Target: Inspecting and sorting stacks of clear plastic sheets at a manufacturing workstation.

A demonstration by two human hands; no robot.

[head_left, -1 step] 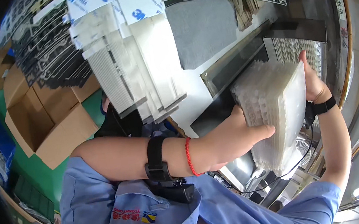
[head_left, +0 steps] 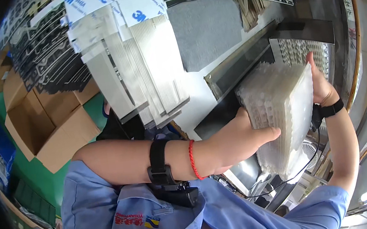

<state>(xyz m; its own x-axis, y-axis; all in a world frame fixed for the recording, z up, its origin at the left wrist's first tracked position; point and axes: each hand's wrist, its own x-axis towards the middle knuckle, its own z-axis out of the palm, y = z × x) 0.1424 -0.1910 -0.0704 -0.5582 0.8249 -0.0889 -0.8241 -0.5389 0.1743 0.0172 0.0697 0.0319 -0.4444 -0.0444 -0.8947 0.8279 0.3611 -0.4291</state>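
Note:
A thick stack of translucent white plastic sheets (head_left: pixel 285 115) with scalloped edges stands tilted between my hands, over the right side of the bench. My left hand (head_left: pixel 242 139) grips its near left side, with the thumb laid across the layered edges. Against the stack's far right face rests my right hand (head_left: pixel 320 82), thumb pointing up. The right fingers are mostly hidden behind the sheets. Just past the stack, a metal-sided holder (head_left: pixel 305 36) contains more pale sheets with bumpy edges.
Overlapping silvery-white strips (head_left: pixel 154 67) with printed backing hang over the bench at the upper left. Dark patterned flat panels (head_left: pixel 46 58) fan out beside them. A grey mat (head_left: pixel 210 32) lies on the bench. An open cardboard box (head_left: pixel 49 118) stands on the green floor.
The silvery-white strips appear slightly farther left. Both hands and the stack of plastic sheets look nearly unmoved.

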